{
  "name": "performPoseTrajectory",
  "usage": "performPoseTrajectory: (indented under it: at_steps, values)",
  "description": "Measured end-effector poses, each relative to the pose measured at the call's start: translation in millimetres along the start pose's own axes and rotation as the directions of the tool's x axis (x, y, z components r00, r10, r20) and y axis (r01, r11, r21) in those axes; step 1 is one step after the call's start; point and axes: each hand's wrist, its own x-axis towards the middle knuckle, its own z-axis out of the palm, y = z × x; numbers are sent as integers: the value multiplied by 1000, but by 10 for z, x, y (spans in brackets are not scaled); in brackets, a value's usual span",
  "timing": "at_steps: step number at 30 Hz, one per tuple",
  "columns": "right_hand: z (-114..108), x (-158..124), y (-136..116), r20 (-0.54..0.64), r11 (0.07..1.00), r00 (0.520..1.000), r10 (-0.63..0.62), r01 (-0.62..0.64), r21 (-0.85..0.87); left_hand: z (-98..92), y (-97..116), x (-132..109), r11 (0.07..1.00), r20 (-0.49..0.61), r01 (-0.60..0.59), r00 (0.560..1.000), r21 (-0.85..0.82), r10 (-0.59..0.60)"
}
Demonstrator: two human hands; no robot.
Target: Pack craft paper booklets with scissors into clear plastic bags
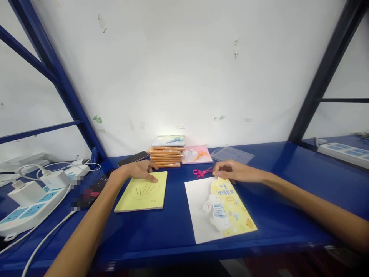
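My left hand (141, 170) lies over the far edge of a yellow paper pad (141, 198) printed with a shell-like outline. Its thumb rests on the top sheet, and its other fingers reach past the edge, spread from the thumb. My right hand (229, 170) has its fingers closed at the top edge of a booklet cover (220, 209), white and yellow with a rabbit in a striped top. Some of those fingertips are hidden behind the cover. Pink scissors (201, 172) lie flat just left of my right hand.
Behind stand a stack of booklets (166, 154) and a pink package with orange scissors (197, 154). Right of these lies a clear plastic sleeve (233, 154). Two phones, a power strip (31, 209) with chargers and white cables occupy the left. Blue frame posts flank the desk (173, 234).
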Motion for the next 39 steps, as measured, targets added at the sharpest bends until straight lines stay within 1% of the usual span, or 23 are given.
performPoseTrajectory:
  at_steps: [4,8,12,17,22,24,26,29,31,34,36,39]
  values:
    - [36,-3,5,10,1000,1000,13,-14,4,3,5,29,1000,46,-8,999,-1,8]
    - [82,0,-9,17,999,1000,10,-11,46,-9,30,81,999,94,-31,995,-13,32]
    - [102,-3,-16,29,998,999,17,-18,62,3,-2,93,999,88,-42,995,-20,44]
    - [95,-8,-6,21,998,999,23,-25,57,2,-37,91,999,69,-26,997,-21,28]
    - [94,-2,23,-5,997,999,35,-34,63,-30,19,71,997,111,-20,993,-73,28]
    - [93,1,33,-21,998,1000,21,-20,58,-36,44,38,994,120,-35,992,-104,48]
    - [88,5,42,-33,999,999,4,-2,49,-37,60,-22,988,99,-55,993,-142,70]
    - [72,15,60,-92,1000,995,-24,24,1,-25,71,-151,970,73,-77,993,-229,96]
    - [62,23,74,-141,998,989,-50,45,-38,-6,77,-232,949,88,-87,989,-305,118]
    - [62,31,93,-148,998,988,-50,46,-30,34,112,-303,901,98,-112,981,-420,168]
    - [75,32,96,-129,999,991,-35,35,0,61,170,-313,864,61,-150,977,-480,203]
    - [106,30,80,-119,999,992,-27,29,21,104,312,-296,813,-17,-218,969,-540,248]
